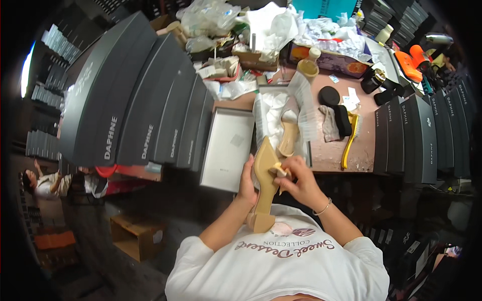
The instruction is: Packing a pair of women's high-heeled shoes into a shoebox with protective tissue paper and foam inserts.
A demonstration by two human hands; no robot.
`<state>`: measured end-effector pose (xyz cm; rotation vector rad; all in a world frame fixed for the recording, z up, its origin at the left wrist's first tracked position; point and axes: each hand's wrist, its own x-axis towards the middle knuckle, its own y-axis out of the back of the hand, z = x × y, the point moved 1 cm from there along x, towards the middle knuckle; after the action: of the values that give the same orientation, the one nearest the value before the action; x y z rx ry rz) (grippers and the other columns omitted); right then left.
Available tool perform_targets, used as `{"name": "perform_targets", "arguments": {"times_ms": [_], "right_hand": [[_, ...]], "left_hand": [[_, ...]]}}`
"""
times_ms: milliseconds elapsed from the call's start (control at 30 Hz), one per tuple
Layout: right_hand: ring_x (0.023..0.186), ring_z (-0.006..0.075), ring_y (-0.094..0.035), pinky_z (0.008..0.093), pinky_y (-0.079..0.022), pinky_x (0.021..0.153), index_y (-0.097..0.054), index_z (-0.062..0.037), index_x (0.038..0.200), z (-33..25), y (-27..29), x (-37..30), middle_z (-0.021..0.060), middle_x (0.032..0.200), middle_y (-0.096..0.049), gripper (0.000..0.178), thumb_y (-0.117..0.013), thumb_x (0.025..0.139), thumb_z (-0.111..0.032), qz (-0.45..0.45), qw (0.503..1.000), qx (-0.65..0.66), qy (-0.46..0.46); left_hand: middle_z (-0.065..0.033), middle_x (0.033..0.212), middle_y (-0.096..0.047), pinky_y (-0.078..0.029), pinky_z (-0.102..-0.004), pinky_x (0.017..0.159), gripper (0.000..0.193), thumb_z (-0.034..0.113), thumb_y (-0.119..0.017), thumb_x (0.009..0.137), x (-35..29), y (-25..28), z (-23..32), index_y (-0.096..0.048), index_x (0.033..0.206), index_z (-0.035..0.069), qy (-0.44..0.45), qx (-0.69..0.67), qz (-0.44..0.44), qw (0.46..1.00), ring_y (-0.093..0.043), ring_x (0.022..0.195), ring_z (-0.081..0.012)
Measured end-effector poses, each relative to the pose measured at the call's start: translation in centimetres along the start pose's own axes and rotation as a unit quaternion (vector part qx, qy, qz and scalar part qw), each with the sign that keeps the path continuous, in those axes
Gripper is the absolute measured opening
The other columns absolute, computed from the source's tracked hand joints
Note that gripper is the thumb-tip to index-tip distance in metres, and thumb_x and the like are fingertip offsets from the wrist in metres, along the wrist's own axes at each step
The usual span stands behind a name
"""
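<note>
My left hand [246,184] is closed around a beige heeled shoe [265,175], held close to my body with its tan sole turned up and its block heel towards me. Pinched in my right hand [303,183] is a small cream-coloured piece [278,171], pressed against the sole near the ball of the shoe; its exact kind is unclear. Just beyond, a second beige heeled shoe [288,138] lies on white tissue paper [273,108] in an open shoe box. Left of that box sits a light-grey box lid [226,145], inside facing up.
Dark grey shoe boxes [133,110] line the left side, and more boxes [416,135] stand at right. A yellow-handled brush [350,143], a grey cloth [330,125] and a round black container [329,95] lie right of the open box. Crumpled paper [321,35] fills the back.
</note>
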<state>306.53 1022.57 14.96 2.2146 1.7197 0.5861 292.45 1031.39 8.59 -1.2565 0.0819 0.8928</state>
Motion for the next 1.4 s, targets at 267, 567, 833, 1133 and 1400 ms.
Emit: {"name": "perform_targets", "arguments": {"times_ms": [267,567,833,1133,1400], "right_hand": [[0.074,0.0066,-0.054,0.0216,-0.045,0.065,-0.056,-0.0040,0.102,4.4,5.2,5.6,-0.0020,0.083,-0.055,0.023,-0.066,0.082,-0.006,0.026,0.938,0.300,-0.171],[0.080,0.0280,-0.058,0.0347,-0.047,0.071,-0.065,-0.0106,0.110,12.9,19.0,24.9,0.0145,0.091,-0.056,0.026,-0.066,0.084,-0.017,0.258,0.927,-0.262,0.072],[0.097,0.0361,-0.058,0.0402,-0.049,0.079,-0.056,-0.0145,0.121,18.3,16.3,27.0,0.0186,0.109,-0.056,0.041,-0.066,0.081,-0.013,0.240,0.906,-0.327,0.119],[0.099,0.0269,-0.058,0.0358,-0.047,0.088,-0.053,-0.0036,0.124,16.5,20.8,22.2,0.0132,0.107,-0.058,0.040,-0.065,0.086,-0.010,0.478,0.860,-0.157,0.084],[0.090,0.0262,-0.063,0.0376,-0.059,0.078,-0.053,-0.0014,0.110,25.3,16.0,8.9,0.0115,0.105,-0.060,0.030,-0.059,0.092,-0.025,0.549,0.519,0.652,-0.061]], "left_hand": [[-0.0185,0.102,-0.062,-0.055,-0.0383,0.077,0.065,0.059,-0.042,0.089,0.9,0.6,1.0,-0.053,0.119,0.003,0.029,0.001,0.034,0.999,-0.064,0.089,-0.0282],[-0.0228,0.104,-0.061,-0.053,-0.0450,0.081,0.074,0.064,-0.040,0.087,2.7,-0.6,1.6,-0.051,0.122,0.000,0.060,0.013,0.046,0.997,-0.063,0.093,-0.0349],[-0.0223,0.109,-0.059,-0.051,-0.0466,0.085,0.073,0.062,-0.040,0.088,3.4,0.4,1.7,-0.047,0.127,0.001,0.065,0.005,0.044,0.997,-0.062,0.098,-0.0369],[-0.0207,0.109,-0.060,-0.053,-0.0424,0.078,0.071,0.061,-0.038,0.089,1.3,0.6,1.9,-0.049,0.125,0.000,0.018,-0.008,0.043,0.999,-0.063,0.092,-0.0334],[-0.0205,0.111,-0.059,-0.054,-0.0414,0.076,0.070,0.058,-0.036,0.091,-1.3,0.3,0.7,-0.048,0.124,-0.002,0.021,-0.027,0.011,0.999,-0.062,0.089,-0.0313]]}}
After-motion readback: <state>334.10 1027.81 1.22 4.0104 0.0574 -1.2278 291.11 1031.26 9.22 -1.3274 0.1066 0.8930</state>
